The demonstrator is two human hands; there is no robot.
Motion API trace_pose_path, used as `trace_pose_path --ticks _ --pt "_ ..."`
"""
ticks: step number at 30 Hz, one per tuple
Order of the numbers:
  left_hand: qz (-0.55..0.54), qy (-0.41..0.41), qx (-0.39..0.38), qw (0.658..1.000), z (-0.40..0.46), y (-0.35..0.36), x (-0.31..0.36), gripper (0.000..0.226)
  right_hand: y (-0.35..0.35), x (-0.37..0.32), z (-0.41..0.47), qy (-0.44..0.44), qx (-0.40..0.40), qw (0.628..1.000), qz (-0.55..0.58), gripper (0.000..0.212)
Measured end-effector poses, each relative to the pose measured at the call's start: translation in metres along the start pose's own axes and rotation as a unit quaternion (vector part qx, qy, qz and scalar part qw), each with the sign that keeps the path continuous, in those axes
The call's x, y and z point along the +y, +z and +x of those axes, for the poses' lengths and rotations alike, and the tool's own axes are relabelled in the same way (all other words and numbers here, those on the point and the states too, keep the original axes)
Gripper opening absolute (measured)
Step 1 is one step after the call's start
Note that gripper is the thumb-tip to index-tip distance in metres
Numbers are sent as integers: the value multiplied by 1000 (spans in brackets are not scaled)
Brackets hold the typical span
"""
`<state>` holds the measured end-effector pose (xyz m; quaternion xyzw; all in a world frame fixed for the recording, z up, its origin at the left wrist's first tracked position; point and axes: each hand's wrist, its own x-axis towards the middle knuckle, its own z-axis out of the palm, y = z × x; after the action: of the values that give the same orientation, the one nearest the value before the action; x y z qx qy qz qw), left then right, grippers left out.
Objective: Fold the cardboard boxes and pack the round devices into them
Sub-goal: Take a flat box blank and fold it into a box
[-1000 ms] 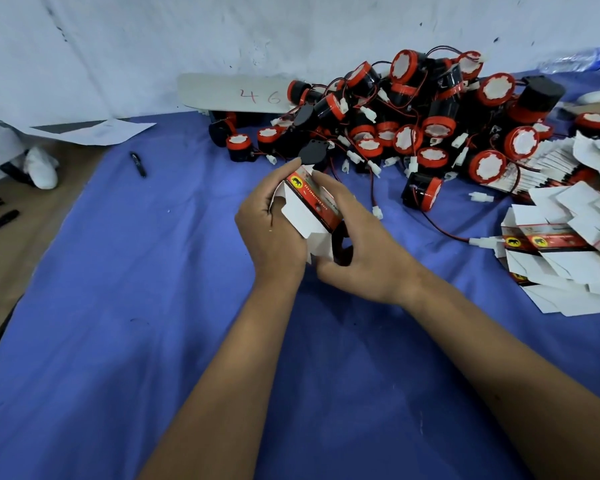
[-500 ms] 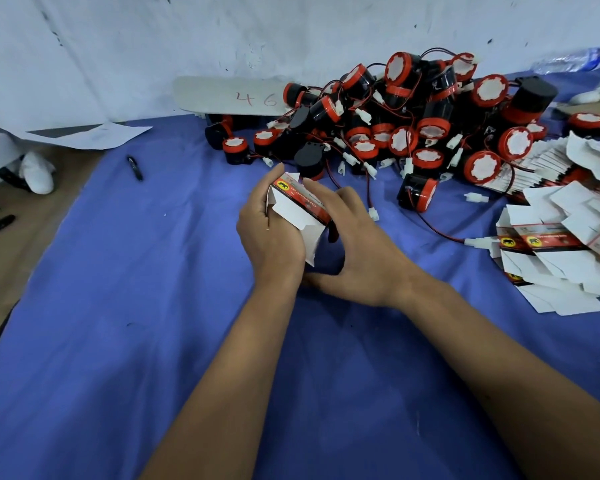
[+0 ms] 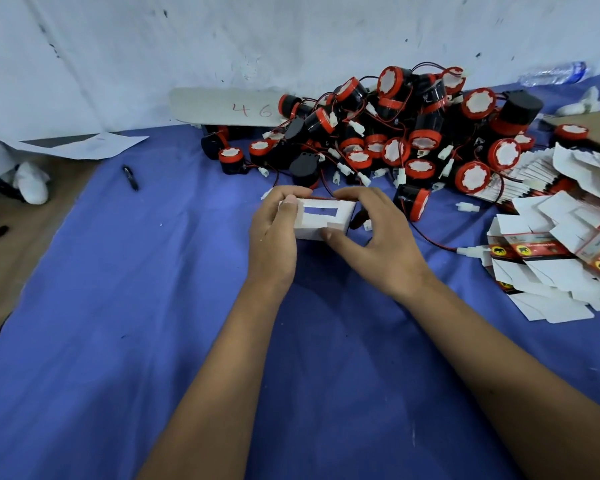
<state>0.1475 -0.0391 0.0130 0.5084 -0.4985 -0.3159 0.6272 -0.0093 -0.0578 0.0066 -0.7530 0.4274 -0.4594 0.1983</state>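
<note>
Head view: your left hand point(image 3: 272, 233) and right hand point(image 3: 371, 233) now grip the small white cardboard box point(image 3: 321, 218) turned flat, open white side toward you, above the blue cloth's point(image 3: 118, 306) middle, lower than before.

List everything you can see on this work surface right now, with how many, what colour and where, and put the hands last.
cardboard box: one, white, held at centre, blue cloth showing through its opening
round devices: a big pile, too many to count, black and red with white faces and red wires, far centre to right
flat boxes: a heap, white with red and black print, right edge
blue cloth: one, covers the work surface
pen: one, black, on the cloth at far left
board marked 46: one, pale, against the wall
paper sheet: one, white, far left
plastic bottle: one, clear, far right
left hand: grips the box's left end
right hand: grips the box's right end
</note>
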Motion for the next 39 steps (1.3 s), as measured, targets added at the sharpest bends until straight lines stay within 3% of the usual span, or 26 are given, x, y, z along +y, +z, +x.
trace_pose_path --ticks 5,10,13,19,25,28,30,31,35,39 --pt "129 86 -20 988 -3 2 -7 30 2 -1 -2 26 -13 1000 -9 42" --pt "259 163 38 951 -8 4 -8 34 6 -4 -3 37 -29 997 -59 59" --pt "288 181 52 939 -8 2 -7 33 7 -8 -3 38 -20 997 -69 57" --pt "313 214 18 925 -11 5 -7 32 7 -10 -3 57 89 992 -72 41" --pt "347 211 63 912 -12 7 -4 31 11 -13 -7 20 124 988 -85 29" --pt "338 211 67 915 -12 6 -3 22 10 -13 -4 94 118 986 73 25" --pt "328 209 67 919 -11 5 -4 18 5 -11 2 166 104 950 245 24" --pt "324 205 69 921 -10 4 -4 19 0 -9 4 175 100 939 277 25" --pt "310 196 86 926 -9 3 -6 27 -11 -4 2 32 59 989 131 27" --pt "303 184 107 929 -8 3 -7 40 -7 -8 -2 -16 22 994 102 27"
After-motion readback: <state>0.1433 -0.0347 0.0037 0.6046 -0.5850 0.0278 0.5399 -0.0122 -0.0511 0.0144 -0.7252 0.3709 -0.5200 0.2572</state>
